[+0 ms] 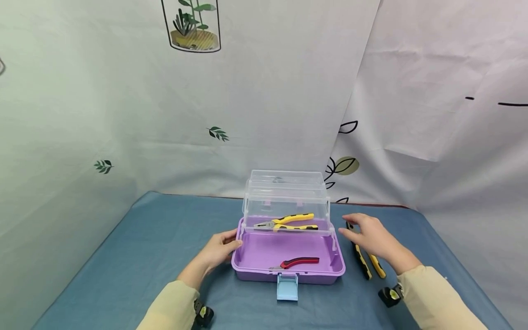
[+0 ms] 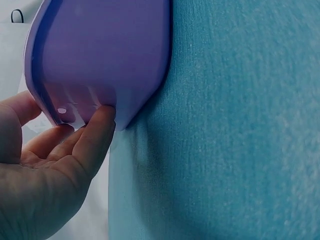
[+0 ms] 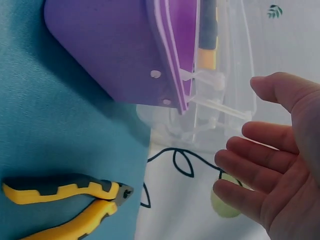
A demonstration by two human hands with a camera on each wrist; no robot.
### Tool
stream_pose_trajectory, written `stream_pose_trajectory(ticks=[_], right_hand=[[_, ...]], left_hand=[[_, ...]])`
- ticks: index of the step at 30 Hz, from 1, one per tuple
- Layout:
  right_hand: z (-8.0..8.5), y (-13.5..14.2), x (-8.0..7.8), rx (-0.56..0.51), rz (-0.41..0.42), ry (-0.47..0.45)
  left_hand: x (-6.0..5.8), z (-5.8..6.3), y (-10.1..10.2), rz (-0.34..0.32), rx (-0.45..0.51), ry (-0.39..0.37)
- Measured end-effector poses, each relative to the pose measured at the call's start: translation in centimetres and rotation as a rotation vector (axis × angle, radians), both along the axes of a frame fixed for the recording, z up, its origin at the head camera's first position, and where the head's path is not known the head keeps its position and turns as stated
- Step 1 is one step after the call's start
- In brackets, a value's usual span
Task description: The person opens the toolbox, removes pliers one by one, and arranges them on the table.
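Note:
A purple toolbox point(image 1: 288, 277) stands with its clear lid point(image 1: 286, 181) raised and its light blue latch point(image 1: 287, 288) hanging down in front. My left hand point(image 1: 217, 251) grips its left end, thumb at the rim and fingers against the outer wall. Yellow-and-black pliers point(image 1: 294, 227) lie in the clear upper tray, and red-and-black pliers point(image 1: 301, 261) lie on the purple floor. To the right of the toolbox, another pair of yellow-and-black pliers point(image 3: 75, 192) rests on the cloth. Over these, partly covering them in the head view, my right hand point(image 1: 373, 236) holds nothing, its fingers apart.
A blue cloth point(image 1: 173, 275) covers the table. Behind it and at both sides hang pale fabric walls point(image 1: 268, 114) with printed plants, and the raised lid stands close to the back one. Each wrist wears a small black camera point(image 1: 389, 297).

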State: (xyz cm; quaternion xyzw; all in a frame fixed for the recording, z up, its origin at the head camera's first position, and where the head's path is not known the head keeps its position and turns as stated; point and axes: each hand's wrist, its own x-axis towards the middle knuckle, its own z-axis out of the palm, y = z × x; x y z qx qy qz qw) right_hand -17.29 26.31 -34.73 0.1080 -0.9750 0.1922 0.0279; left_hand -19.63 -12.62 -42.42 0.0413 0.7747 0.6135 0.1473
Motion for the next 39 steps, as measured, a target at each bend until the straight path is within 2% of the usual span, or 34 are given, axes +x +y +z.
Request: stream_pose_trajectory(ticks=[6,14,25,32,39], right_hand=[[0.7,-0.8,-0.8,0.009,0.043,-0.037],[1.0,-1.2,-1.4,0.006,0.107,-0.015],[0.8,-1.9,-1.8,-0.027,0.119,-0.036],[0.9,-2.7,-2.2,-0.046,0.157,-0.023],[0.9,-3.3,-2.5,-0.036,0.157,-0.055]], left_hand=[[0.0,-0.1,-0.1,0.001,0.011,-0.006],[-0.1,-0.1,-0.2,0.001,0.013,0.001],[0.0,-0.1,-0.1,-0.019,0.038,-0.009],[-0.3,-0.4,0.0,0.005,0.047,-0.021],[-0.4,-0.4,-0.1,-0.019,0.065,-0.040]])
